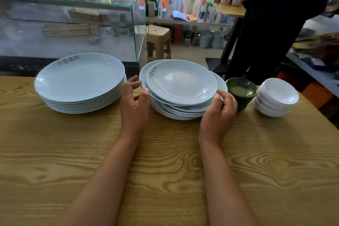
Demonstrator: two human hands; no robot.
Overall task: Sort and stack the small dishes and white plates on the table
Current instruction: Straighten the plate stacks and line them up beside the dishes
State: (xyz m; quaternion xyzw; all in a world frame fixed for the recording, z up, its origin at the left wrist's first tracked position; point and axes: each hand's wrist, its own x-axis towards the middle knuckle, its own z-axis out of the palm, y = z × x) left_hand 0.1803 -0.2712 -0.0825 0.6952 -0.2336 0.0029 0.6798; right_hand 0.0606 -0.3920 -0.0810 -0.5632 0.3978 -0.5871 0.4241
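Note:
Two piles of pale white plates stand on the wooden table (165, 161). The left pile (78, 77) is neat and holds larger plates. The middle pile (181, 82) is uneven, its plates shifted against each other. My left hand (134, 97) touches the middle pile's left rim with curled fingertips. My right hand (220, 106) grips the rim of its upper plates on the right. To the right stand a stack of small dark green dishes (241, 88) and a stack of small white dishes (277, 97).
A glass display case (73, 24) stands behind the table on the left. A plastic stool (158, 40) is on the floor beyond. A person in dark clothes (271, 24) stands at the table's far right corner. Shelves with bottles and bowls line the back.

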